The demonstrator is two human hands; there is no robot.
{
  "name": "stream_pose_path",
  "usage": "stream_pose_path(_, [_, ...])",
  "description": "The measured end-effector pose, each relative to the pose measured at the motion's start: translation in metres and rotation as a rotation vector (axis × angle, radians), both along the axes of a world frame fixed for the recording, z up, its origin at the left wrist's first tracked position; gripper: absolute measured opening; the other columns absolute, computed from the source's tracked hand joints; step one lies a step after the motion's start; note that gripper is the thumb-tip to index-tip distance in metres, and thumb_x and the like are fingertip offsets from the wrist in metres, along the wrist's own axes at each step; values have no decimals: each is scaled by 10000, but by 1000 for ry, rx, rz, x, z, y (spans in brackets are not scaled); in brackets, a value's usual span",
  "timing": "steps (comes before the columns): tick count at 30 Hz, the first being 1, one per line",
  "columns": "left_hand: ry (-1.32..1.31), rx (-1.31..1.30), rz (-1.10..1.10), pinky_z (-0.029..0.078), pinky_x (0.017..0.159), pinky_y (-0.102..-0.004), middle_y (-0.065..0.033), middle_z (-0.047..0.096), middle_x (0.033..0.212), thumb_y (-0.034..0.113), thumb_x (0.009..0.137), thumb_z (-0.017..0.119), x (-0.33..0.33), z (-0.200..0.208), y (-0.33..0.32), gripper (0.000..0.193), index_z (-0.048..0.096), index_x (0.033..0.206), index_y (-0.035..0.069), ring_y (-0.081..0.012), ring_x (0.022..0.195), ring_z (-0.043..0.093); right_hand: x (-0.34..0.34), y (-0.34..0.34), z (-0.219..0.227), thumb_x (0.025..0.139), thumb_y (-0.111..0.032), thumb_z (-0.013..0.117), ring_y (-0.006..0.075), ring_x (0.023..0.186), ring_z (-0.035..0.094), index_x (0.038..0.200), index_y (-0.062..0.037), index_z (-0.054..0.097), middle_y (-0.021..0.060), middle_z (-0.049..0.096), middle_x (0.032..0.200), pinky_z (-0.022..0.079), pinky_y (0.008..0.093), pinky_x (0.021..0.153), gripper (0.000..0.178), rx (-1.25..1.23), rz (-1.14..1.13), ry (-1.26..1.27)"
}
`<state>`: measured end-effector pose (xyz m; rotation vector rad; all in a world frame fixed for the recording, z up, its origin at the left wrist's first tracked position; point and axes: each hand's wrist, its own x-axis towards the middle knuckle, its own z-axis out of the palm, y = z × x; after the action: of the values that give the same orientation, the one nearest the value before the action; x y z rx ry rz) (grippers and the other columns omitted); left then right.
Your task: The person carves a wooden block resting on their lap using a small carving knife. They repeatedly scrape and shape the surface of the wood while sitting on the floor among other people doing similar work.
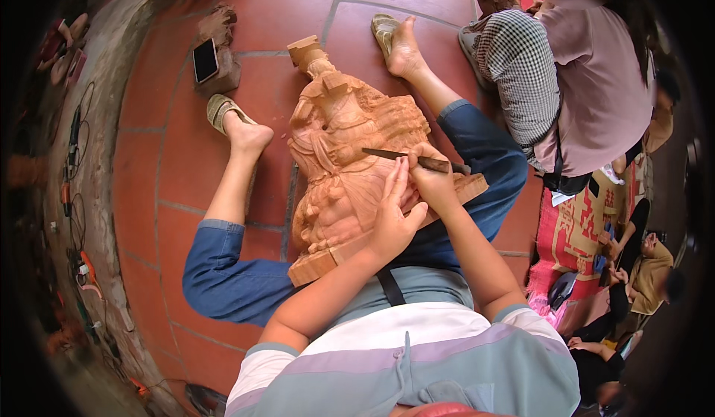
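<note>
A pale wooden statue (350,156) lies on its back across the person's lap, between the outstretched legs, its flat base near the body and its head end pointing far out over the red tiled floor (179,171). The right hand (434,181) is closed around a slim dark carving chisel (414,159), whose tip reaches left onto the statue's carved middle. The left hand (392,212) rests on the statue just beside the right one, fingers stretched fairly straight and touching the blade, steadying it rather than gripping anything.

On the far left, a black phone (205,60) lies flat on a rough wooden block (221,52) set on the tiles. To the right another person in a pink top (596,81) sits close by, and below them lies a red patterned mat (577,231) with yellowish figures. Cables (74,163) trail along the grey kerb at the left edge.
</note>
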<state>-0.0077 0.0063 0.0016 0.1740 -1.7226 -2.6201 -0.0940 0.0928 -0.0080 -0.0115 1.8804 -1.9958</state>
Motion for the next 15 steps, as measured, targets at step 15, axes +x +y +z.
stream_pose_path(15, [-38,-64,101,384,981,-321,-124,61,1473,-23,802,508,5,8,2,816,1,1438,48,-217,1180,428,-1,-12,1,798,22,551,17,656,450,731,-58,516,-56,493,689,379,181,583,111,100,98,130])
